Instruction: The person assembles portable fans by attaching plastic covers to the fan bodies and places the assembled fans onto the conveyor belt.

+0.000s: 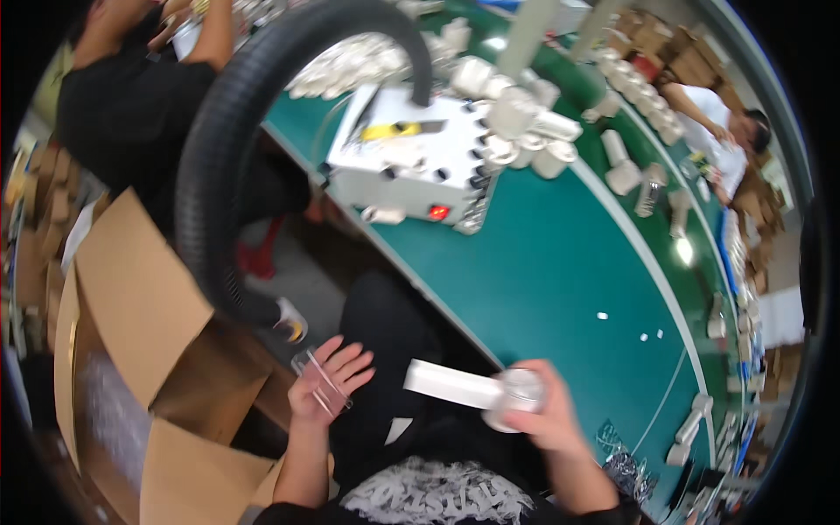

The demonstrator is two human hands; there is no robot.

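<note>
Over my lap, my left hand [331, 385] is turned palm up with its fingers stretched out. A clear, open-looking plastic piece [320, 382] with pinkish edges lies across that palm, held at the thumb side. My right hand [553, 411] is closed round the round end of a white appliance part [451, 385]. This part has a flat, straight white handle pointing left toward my left hand. Its round end carries a clear cover [522, 389]. Both hands are apart, near the front edge of the green table [525, 262].
A ribbed black hose [214, 175] arches from a white machine box [407, 157] with a red switch and yellow cutter. An open carton [179, 376] stands at my left. White housings [525, 122] cluster beyond the box. One person [131, 114] works at left, another [713, 122] across.
</note>
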